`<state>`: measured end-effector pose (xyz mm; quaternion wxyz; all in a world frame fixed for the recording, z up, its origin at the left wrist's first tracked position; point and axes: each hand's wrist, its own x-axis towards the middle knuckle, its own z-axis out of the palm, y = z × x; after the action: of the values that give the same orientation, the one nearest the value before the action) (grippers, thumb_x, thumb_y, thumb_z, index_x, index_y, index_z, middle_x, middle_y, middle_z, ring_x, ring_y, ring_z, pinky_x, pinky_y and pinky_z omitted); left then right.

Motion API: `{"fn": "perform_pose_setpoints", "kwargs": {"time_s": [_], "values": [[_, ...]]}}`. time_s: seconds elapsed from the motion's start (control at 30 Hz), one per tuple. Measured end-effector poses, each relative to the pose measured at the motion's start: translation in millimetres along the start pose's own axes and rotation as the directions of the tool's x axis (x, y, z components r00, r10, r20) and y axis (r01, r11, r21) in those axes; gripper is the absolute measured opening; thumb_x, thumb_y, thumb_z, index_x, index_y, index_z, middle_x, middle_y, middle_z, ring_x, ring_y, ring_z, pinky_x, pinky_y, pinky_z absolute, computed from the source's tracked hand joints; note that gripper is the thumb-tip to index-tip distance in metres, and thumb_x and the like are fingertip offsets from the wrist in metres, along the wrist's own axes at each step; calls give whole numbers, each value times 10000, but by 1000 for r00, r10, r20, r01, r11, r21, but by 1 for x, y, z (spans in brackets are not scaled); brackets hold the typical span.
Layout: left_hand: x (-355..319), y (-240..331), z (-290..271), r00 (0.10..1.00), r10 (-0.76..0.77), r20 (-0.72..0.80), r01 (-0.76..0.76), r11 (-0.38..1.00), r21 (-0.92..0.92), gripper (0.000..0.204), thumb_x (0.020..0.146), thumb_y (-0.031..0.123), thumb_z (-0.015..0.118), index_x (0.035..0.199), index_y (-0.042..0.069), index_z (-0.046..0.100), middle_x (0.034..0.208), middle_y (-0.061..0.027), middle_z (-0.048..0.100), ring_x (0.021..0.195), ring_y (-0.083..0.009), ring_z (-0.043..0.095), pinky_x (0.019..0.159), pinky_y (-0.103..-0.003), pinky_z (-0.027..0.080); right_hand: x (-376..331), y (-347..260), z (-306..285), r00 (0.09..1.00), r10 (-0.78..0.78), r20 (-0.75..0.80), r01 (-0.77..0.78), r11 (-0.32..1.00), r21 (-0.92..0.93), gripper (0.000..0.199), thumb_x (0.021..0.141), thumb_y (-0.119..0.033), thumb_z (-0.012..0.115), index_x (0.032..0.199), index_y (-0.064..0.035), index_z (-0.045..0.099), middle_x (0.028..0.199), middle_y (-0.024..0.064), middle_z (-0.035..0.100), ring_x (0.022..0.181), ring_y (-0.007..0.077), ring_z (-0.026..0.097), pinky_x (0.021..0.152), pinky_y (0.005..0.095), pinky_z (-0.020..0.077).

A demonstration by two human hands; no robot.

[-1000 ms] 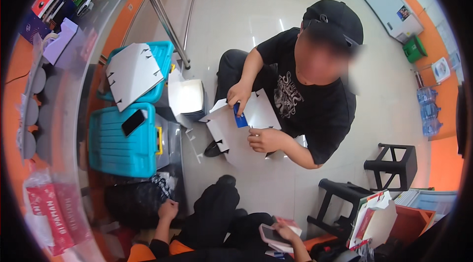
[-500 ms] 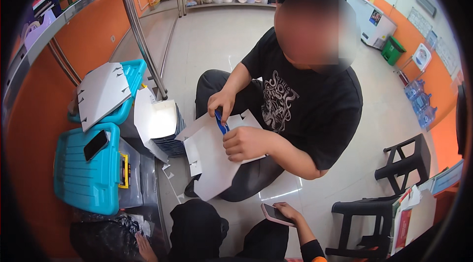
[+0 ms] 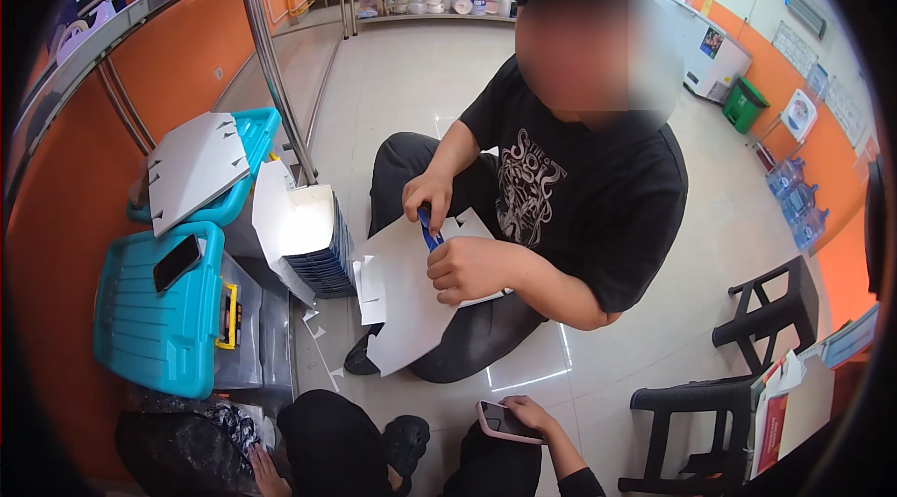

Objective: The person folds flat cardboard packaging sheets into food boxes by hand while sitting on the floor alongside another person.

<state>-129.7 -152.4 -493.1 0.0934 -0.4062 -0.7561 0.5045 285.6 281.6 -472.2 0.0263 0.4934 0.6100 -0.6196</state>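
Observation:
My right hand (image 3: 526, 414) is closed round a smartphone (image 3: 509, 422) in a pink case, held above my right knee with its dark screen up. At the lower left, my left hand (image 3: 268, 473) has its fingers stretched out and holds nothing. It lies beside a crumpled black plastic bag (image 3: 177, 450). Across from me a seated person in black grips a blue tool (image 3: 430, 228) against a flat white cardboard sheet (image 3: 411, 310) on their lap. Their hands partly hide the tool, so its kind is unclear.
Two teal-lidded bins stand at the left: the near lid (image 3: 154, 310) bears a black phone (image 3: 177, 263), the far one white cardboard sheets (image 3: 196, 170). A stack of folded boxes (image 3: 322, 245) is beside them. Black stools (image 3: 691, 399) stand at the right, paper scraps (image 3: 318, 329) on the floor.
My right hand has shifted left and slightly down with the smartphone. My left knee has moved left, baring a black clog. The other person's blue tool has moved slightly right.

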Motion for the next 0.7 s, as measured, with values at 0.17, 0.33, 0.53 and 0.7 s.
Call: {"fn": "perform_pose_setpoints", "kwargs": {"time_s": [0.17, 0.33, 0.53, 0.7], "values": [[4, 6, 12, 997, -47, -55, 41, 993, -110, 570, 856, 305, 348, 1376, 138, 181, 1439, -145, 25, 1311, -375, -4, 1065, -453, -24, 2, -3, 5, 993, 5, -119, -17, 995, -103, 387, 845, -326, 390, 1050, -73, 601, 1007, 115, 611, 963, 228, 557, 857, 294, 389], [11, 4, 2, 989, 10, 144, -11, 1000, 4, 549, 872, 313, 317, 1382, 196, 148, 1443, -129, 1, 1310, -374, 4, 1063, -468, -28, -1, 7, 3, 989, 21, -144, -33, 996, -79, 397, 839, -326, 385, 1064, -77, 596, 1028, 122, 605, 981, 235, 553, 870, 292, 384], [19, 9, 48, 992, -92, -90, 96, 995, 39, 531, 864, 259, 290, 1374, 187, 162, 1443, -113, 30, 1317, -338, 23, 1089, -420, -19, -10, 4, 3, 985, 38, -166, -41, 999, -20, 389, 858, -271, 389, 1058, 7, 575, 998, 122, 604, 949, 197, 542, 863, 282, 382], [30, 7, 80, 965, -102, -243, 114, 993, 37, 473, 850, 162, 305, 1317, 108, 253, 1427, -150, 103, 1301, -360, 115, 1089, -429, 76, -12, 8, 4, 980, 26, -197, -41, 997, -71, 399, 832, -330, 390, 1071, -85, 594, 1039, 118, 603, 989, 234, 550, 872, 292, 386]]}}
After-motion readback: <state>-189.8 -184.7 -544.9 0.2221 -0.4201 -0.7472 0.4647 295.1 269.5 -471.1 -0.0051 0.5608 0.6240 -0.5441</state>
